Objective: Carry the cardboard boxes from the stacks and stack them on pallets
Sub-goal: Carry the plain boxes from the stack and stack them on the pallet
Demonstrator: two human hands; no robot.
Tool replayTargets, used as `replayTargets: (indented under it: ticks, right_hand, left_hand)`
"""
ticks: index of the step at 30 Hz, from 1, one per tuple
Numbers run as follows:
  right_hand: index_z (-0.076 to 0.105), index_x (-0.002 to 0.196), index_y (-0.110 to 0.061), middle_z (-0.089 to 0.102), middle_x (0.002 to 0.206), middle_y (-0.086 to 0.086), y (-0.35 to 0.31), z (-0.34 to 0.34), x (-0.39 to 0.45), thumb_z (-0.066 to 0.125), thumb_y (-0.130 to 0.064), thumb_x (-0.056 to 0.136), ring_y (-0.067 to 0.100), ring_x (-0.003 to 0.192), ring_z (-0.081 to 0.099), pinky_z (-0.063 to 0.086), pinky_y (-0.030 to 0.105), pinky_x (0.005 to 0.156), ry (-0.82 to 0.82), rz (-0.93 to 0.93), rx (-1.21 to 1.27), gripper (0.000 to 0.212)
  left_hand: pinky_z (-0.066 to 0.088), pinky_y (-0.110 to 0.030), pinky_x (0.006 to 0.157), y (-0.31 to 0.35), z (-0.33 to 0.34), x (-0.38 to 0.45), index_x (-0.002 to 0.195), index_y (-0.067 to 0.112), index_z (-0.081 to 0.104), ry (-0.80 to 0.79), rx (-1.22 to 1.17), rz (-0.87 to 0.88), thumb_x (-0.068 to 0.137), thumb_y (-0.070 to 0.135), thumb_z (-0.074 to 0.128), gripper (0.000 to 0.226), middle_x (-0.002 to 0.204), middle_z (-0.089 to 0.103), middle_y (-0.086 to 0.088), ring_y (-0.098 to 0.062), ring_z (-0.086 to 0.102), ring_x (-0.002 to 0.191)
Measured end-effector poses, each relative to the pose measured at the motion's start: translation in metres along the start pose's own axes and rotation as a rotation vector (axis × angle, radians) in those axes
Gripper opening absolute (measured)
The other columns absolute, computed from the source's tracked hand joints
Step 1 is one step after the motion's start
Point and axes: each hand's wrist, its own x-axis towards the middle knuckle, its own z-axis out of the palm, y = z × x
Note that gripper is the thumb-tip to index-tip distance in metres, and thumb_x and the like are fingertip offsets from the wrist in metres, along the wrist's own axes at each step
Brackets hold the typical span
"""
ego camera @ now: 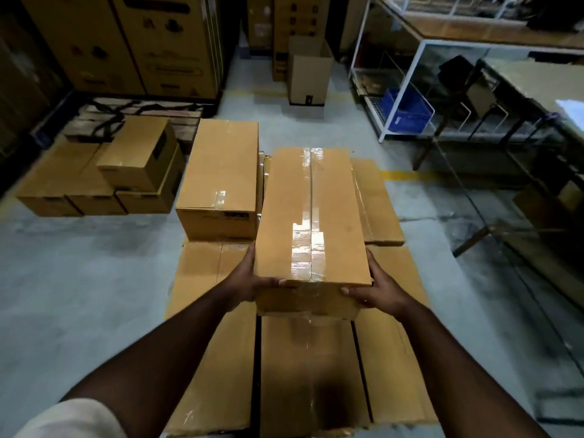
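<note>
a person's left hand [249, 281] and right hand [380, 289] grip the near end of a long taped box [311, 216], thumbs curled onto its front face, fingers hidden along its sides. the box sits above a low layer of boxes [303, 368] on the floor, beside another box [221, 181]. a blue crate [406, 110] sits under a shelf at right.

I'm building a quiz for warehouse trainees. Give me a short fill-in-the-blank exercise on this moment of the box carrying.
1. The long taped box is held by ____ hands.
2. The left hand grips its near ____ corner, the right hand the opposite one.
3. The crate under the white rack is ____.
4. The small box on the low stack tops ____ boxes.

Missing words: two; left; blue; three
</note>
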Motion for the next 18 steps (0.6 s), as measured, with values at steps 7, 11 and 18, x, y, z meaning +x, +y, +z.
replayTargets:
  ticks: [7, 11, 18]
  right_hand:
    - [0.009, 0.157, -0.061, 0.056, 0.141, -0.011, 0.014, -0.034, 0.106, 0.092, -0.027, 0.078, 0.020, 0.121, 0.061, 0.064, 0.046, 0.085, -0.050, -0.047, 0.048, 0.119]
    - [0.013, 0.156, -0.061, 0.048, 0.151, -0.010, 0.010, -0.052, 0.184, 0.092, -0.058, 0.070, 0.022, 0.129, 0.055, 0.065, 0.042, 0.084, -0.026, -0.044, 0.106, 0.116]
    - [0.010, 0.157, -0.058, 0.048, 0.151, -0.004, 0.038, -0.044, 0.301, 0.084, -0.050, 0.082, 0.024, 0.126, 0.058, 0.062, 0.048, 0.092, -0.077, -0.044, 0.136, 0.106]
  left_hand:
    - [0.062, -0.055, 0.082, 0.014, -0.003, 0.085, 0.150, 0.060, 0.015, 0.105, -0.036, -0.022, 0.068, 0.032, 0.097, 0.119, 0.139, 0.050, 0.006, -0.025, 0.055, 0.123]
    - [0.063, -0.049, 0.085, 0.019, -0.012, 0.149, 0.144, 0.060, 0.021, 0.158, -0.051, 0.014, 0.071, 0.026, 0.095, 0.110, 0.139, 0.052, 0.007, -0.024, 0.056, 0.124]
    - [0.057, -0.051, 0.097, 0.010, -0.046, 0.253, 0.155, 0.048, 0.018, 0.240, 0.007, -0.011, 0.062, 0.032, 0.099, 0.124, 0.139, 0.051, 0.006, -0.024, 0.054, 0.125]
